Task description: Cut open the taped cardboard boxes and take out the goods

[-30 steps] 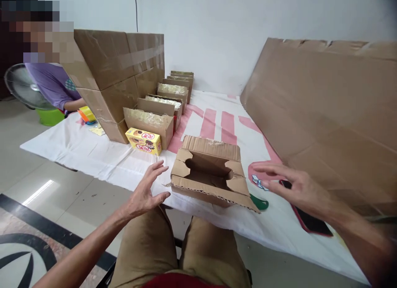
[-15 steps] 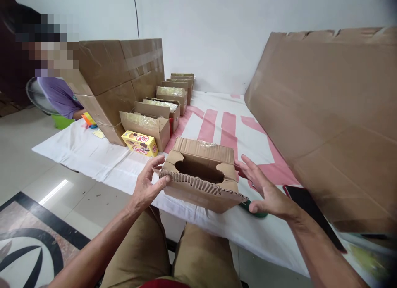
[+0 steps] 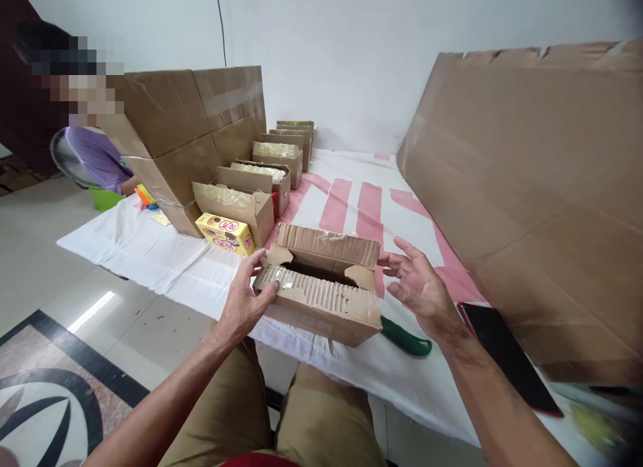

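A small brown cardboard box (image 3: 321,306) with partly folded top flaps sits at the near edge of the white cloth (image 3: 151,252) in front of me. My left hand (image 3: 246,296) grips its left end, thumb pressing the near flap down. My right hand (image 3: 419,286) hovers open at the box's right end, fingers spread, just off the cardboard.
A row of several small open boxes (image 3: 261,175) runs back beside two big stacked cartons (image 3: 185,132). A yellow snack box (image 3: 225,232) lies near them. A large cardboard sheet (image 3: 527,185) leans at right. A dark phone (image 3: 507,356) and a green object (image 3: 404,336) lie nearby. Another person (image 3: 95,155) is at far left.
Both hands closed in on the box from either side. My left hand took hold of its left end and the near flap folded up over the opening.
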A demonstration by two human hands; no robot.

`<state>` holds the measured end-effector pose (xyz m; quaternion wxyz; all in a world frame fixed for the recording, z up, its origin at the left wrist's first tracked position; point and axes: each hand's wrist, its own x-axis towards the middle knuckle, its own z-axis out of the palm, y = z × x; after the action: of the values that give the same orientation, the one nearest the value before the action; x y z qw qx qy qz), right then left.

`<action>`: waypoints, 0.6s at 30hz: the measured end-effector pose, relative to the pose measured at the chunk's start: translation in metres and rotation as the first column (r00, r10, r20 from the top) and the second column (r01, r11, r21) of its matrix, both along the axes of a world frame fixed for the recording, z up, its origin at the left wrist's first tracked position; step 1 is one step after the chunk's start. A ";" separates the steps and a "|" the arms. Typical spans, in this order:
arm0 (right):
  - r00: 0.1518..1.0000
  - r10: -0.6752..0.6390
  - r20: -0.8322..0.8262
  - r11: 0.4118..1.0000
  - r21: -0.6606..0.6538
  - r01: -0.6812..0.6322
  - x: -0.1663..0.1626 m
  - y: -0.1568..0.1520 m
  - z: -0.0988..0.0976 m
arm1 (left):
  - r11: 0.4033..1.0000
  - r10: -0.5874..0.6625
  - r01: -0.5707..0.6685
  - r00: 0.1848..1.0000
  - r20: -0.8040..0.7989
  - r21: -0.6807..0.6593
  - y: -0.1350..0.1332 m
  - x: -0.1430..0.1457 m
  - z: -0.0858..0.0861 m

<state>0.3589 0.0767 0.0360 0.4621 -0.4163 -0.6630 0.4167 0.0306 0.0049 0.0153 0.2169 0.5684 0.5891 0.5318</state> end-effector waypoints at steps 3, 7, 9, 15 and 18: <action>0.977 -0.076 0.199 0.997 0.031 0.071 -0.015 0.014 0.023 | 1.000 0.007 -0.007 1.000 0.006 -0.015 0.000 0.001 0.002; 0.869 -0.019 0.495 1.000 0.031 0.004 -0.047 0.043 0.056 | 1.000 0.002 -0.002 1.000 0.011 0.001 -0.001 0.002 -0.001; 0.804 0.009 0.594 1.000 0.016 -0.023 -0.057 0.057 0.066 | 1.000 -0.005 0.005 1.000 0.002 0.022 -0.001 0.002 -0.003; 0.689 -0.090 0.719 0.995 0.031 0.097 -0.045 0.084 0.066 | 0.997 -0.030 0.033 0.999 -0.039 0.073 -0.003 0.001 -0.007; 0.799 -0.011 0.601 0.993 -0.089 0.081 -0.040 0.083 0.058 | 0.996 -0.026 0.030 0.999 -0.046 0.078 -0.004 0.001 -0.006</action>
<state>0.3190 0.1593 0.0941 0.2152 -0.5674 -0.7407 0.2884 0.0320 0.0014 0.0089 0.1884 0.5967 0.5643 0.5385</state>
